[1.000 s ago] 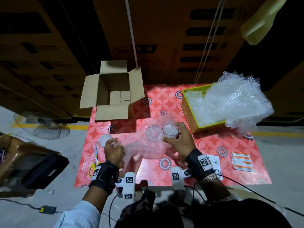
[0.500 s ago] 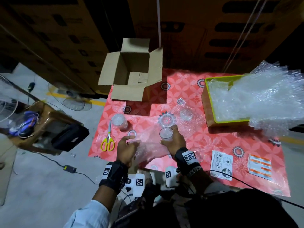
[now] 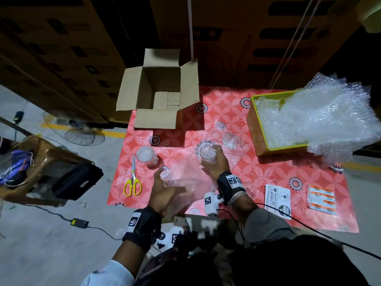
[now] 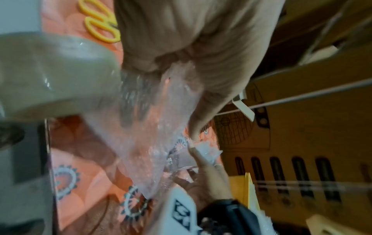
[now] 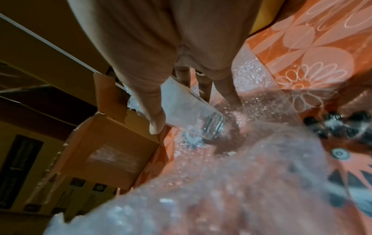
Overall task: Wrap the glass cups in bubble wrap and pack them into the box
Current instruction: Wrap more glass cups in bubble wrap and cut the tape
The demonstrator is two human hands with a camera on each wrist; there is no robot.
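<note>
A clear glass cup [image 3: 207,154] stands upright in my right hand [image 3: 216,163], thumb and fingers round its wall. In the right wrist view the cup [image 5: 191,114] has its base down on a bubble wrap sheet [image 5: 241,159]. That sheet [image 3: 185,177] lies across the red mat toward my left hand [image 3: 165,189], which grips its near end; in the left wrist view the sheet [image 4: 157,127] runs out from under the curled fingers. A wrapped cup [image 3: 146,156] stands at left. The open cardboard box [image 3: 156,121] sits at the mat's far left corner.
Yellow-handled scissors [image 3: 133,181] lie left of my left hand. A green tray [image 3: 255,129] heaped with bubble wrap [image 3: 321,118] fills the far right. A crumpled wrap bundle [image 3: 229,139] sits behind the cup. Label sheets [image 3: 278,200] lie at near right. A pale roll [image 4: 50,76] shows blurred.
My left hand has left the wrapped cup and drawn the sheet's end toward the near edge of the mat. My right hand kept hold of the glass cup over the sheet.
</note>
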